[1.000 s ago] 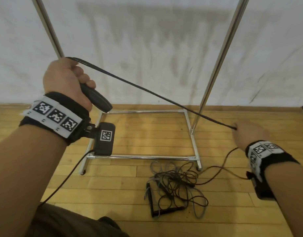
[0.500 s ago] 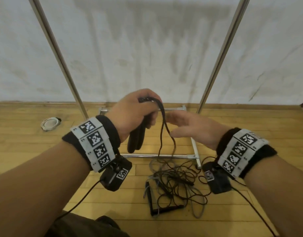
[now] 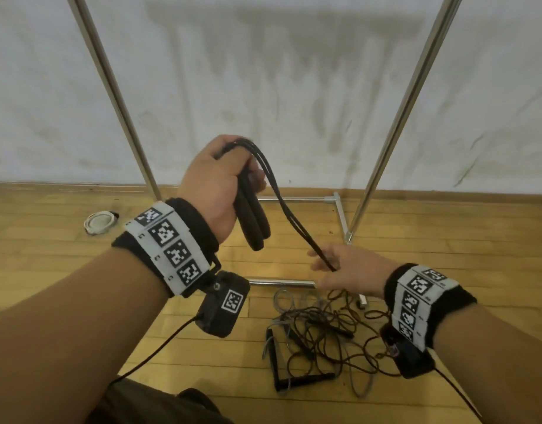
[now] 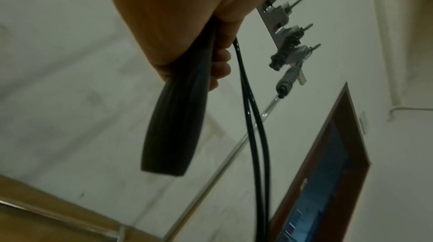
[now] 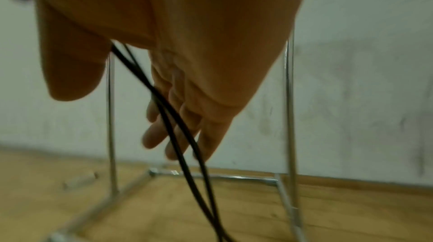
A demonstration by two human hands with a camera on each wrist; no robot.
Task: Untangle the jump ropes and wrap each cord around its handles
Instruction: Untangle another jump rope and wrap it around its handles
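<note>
Clenched around both black handles (image 3: 252, 217), the left hand (image 3: 216, 186) holds them side by side, long axes pointing down and a little right, butt ends free below the fist. From the top of that fist a doubled black cord (image 3: 289, 214) arcs over and slopes down to the right into the right hand (image 3: 349, 270), which sits lower and nearer the floor. In the right wrist view the two strands cross the palm under the thumb while the fingers (image 5: 164, 134) lie fairly straight, so it looks like a loose guide, not a pinch. Winding would seem to turn on carrying that cord back up and around the handles' long axis, with the right hand as the mover. Below the right hand the cord runs behind the wrist; whether it still joins the tangled pile (image 3: 321, 347) on the wooden floor (image 3: 49, 270) I cannot tell.
</note>
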